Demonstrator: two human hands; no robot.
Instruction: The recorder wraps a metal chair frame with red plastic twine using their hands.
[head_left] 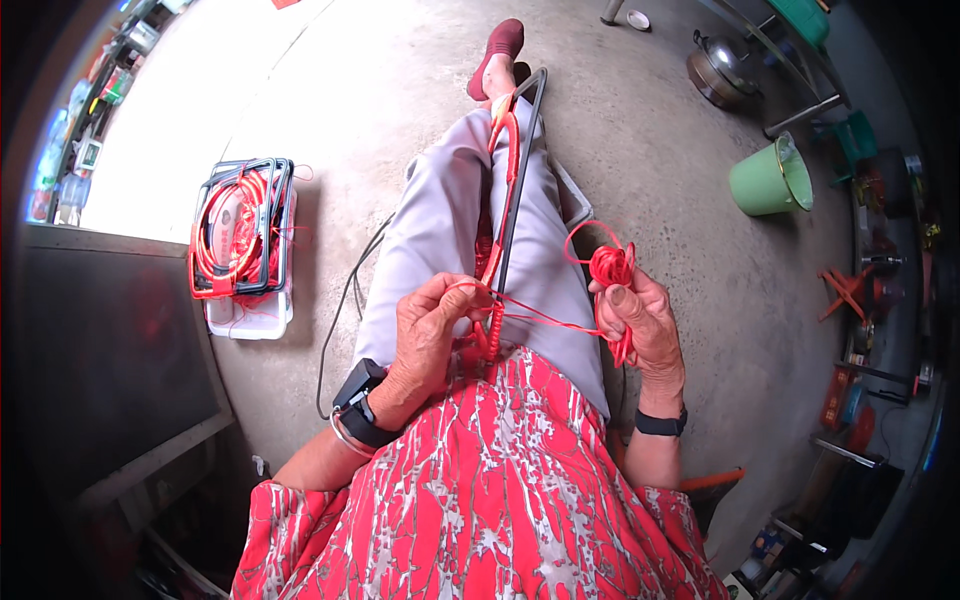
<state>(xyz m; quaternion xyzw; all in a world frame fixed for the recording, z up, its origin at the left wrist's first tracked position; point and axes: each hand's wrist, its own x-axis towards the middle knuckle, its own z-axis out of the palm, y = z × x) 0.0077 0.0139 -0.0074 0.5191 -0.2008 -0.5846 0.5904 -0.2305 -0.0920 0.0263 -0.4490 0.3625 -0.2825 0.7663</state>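
Note:
Across my lap lies a dark metal frame (508, 215) with a red hoop (512, 150) along its side. Tight turns of red cord wrap the end nearest my body. At that wrapped end, my left hand (425, 325) is closed in a pinch on the red cord (550, 319). The strand runs right to my right hand (648, 318), whose fingers close round a wound bundle of the same cord (612, 266). A loose loop sticks out left of the bundle, and some turns hang below the fingers. The lower part of the hoop is partly hidden by my left hand.
On the floor at left, a white plastic bin (279, 315) carries several dark frames (270, 164) with red hoops. A dark panel (120, 330) stands nearer. To the right are a green bucket (765, 185), a metal pot (722, 75) and cluttered shelves (880, 375).

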